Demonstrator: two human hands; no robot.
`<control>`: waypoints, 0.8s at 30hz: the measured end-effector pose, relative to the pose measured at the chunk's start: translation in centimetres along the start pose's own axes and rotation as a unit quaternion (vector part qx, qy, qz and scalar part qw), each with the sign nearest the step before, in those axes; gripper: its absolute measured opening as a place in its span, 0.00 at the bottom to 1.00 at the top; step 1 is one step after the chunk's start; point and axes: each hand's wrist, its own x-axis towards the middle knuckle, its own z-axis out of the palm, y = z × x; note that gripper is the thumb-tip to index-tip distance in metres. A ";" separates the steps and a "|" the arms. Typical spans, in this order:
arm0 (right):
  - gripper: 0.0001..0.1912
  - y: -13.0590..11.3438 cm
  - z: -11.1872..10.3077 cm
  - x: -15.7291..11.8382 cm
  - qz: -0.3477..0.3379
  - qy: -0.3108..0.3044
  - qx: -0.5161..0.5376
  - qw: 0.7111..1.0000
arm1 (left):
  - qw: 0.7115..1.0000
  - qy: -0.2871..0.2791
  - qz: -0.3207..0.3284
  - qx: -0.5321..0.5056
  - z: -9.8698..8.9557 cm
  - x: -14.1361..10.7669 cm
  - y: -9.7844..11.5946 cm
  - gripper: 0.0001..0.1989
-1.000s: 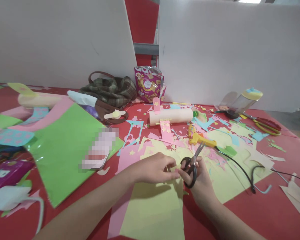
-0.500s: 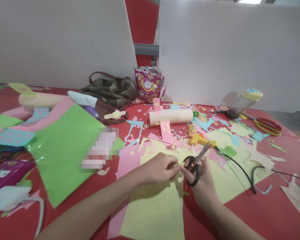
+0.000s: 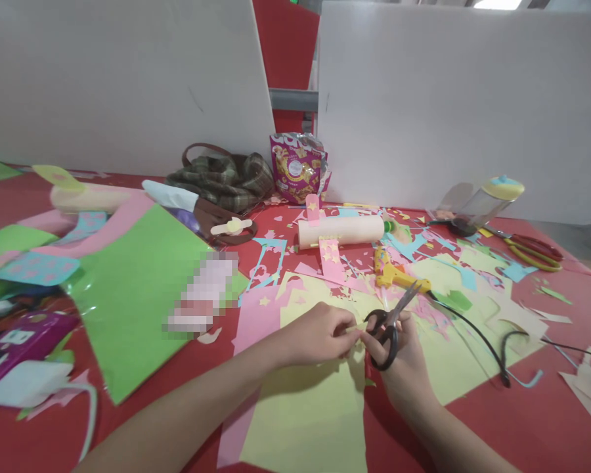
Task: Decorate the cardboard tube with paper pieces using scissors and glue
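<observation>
My left hand (image 3: 322,335) is closed, pinching a small pale yellow paper piece (image 3: 360,326) between thumb and fingers. Against the same piece rest the fingertips of my right hand (image 3: 398,351). Scissors with black handles (image 3: 387,338) hang on my right hand, their blades pointing away to the upper right. Below both hands lie pale yellow sheets (image 3: 305,414), with a pink sheet (image 3: 253,322) partly under them. Just beyond is a yellow glue gun (image 3: 398,279). A cream roll with pink star-covered strips (image 3: 345,231) lies behind it.
Paper scraps litter the red table. A green sheet (image 3: 142,289) and white charger (image 3: 29,384) are on the left. A snack bag (image 3: 298,167) and plaid bag (image 3: 226,177) stand by the white panels. At right are a clear container (image 3: 490,203), red-and-yellow-handled scissors (image 3: 534,249) and a black cord (image 3: 477,341).
The whole view has shifted slightly, so things appear a little further right. My hands keep nearly the same pose, with the paper piece and scissors still in them.
</observation>
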 end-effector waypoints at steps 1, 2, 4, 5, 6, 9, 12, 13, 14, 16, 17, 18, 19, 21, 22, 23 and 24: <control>0.15 0.0 0.0 0.0 -0.001 0.000 -0.003 1.000 | 1.000 0.000 0.002 0.000 0.0 0.0 -0.1 0.13; 0.15 0.0 0.0 0.0 -0.002 0.001 -0.006 1.000 | 1.000 0.001 0.004 0.000 0.0 0.0 -0.1 0.13; 0.15 0.0 0.1 -0.1 0.000 0.000 -0.011 1.000 | 1.000 0.001 0.006 0.003 0.0 0.0 -0.1 0.13; 0.15 0.0 0.1 -0.2 0.003 -0.001 -0.012 1.000 | 1.000 0.000 0.004 0.005 0.0 -0.1 -0.1 0.13; 0.15 0.0 0.0 -0.2 0.006 -0.003 -0.012 1.000 | 1.000 0.000 0.000 0.007 0.0 -0.1 -0.1 0.13; 0.14 0.0 0.0 -0.4 0.007 -0.013 -0.012 1.000 | 1.000 0.004 -0.012 0.010 -0.4 -0.1 0.2 0.13; 0.12 -0.1 -0.1 -0.5 0.008 -0.043 -0.010 0.999 | 0.999 0.032 -0.011 0.002 -1.2 -0.3 0.5 0.13; 0.11 -0.1 -0.1 -0.6 0.009 -0.060 -0.008 0.998 | 0.999 0.046 -0.009 -0.005 -1.5 -0.4 0.6 0.13; 0.10 -0.1 -0.1 -0.7 0.012 -0.078 -0.007 0.997 | 0.998 0.059 -0.007 -0.015 -1.9 -0.4 0.7 0.14; 0.10 -0.1 -0.1 -0.9 0.015 -0.118 0.003 0.993 | 0.996 0.080 0.000 -0.031 -2.5 -0.6 0.8 0.14; 0.10 -0.1 -0.1 -1.0 0.017 -0.139 0.011 0.990 | 0.995 0.088 0.000 -0.037 -2.8 -0.8 0.8 0.14; 0.11 -0.1 -0.1 -1.1 0.018 -0.160 0.018 0.987 | 0.994 0.097 0.000 -0.042 -3.0 -0.9 0.9 0.14; 0.11 0.0 -0.1 -1.2 0.019 -0.182 0.023 0.983 | 0.994 0.104 -0.001 -0.045 -3.3 -1.0 1.0 0.14; 0.12 0.1 -0.2 -1.3 0.021 -0.215 0.031 0.976 | 0.992 0.117 -0.004 -0.048 -3.7 -1.2 1.2 0.13; 0.13 0.1 -0.2 -1.4 0.025 -0.227 0.034 0.973 | 0.992 0.120 -0.005 -0.049 -3.9 -1.3 1.4 0.13; 0.14 0.2 -0.2 -1.4 0.029 -0.238 0.039 0.970 | 0.992 0.119 -0.008 -0.049 -4.1 -1.4 1.6 0.13; 0.15 0.3 -0.2 -1.4 0.033 -0.249 0.044 0.967 | 0.992 0.119 -0.011 -0.049 -4.2 -1.4 1.8 0.13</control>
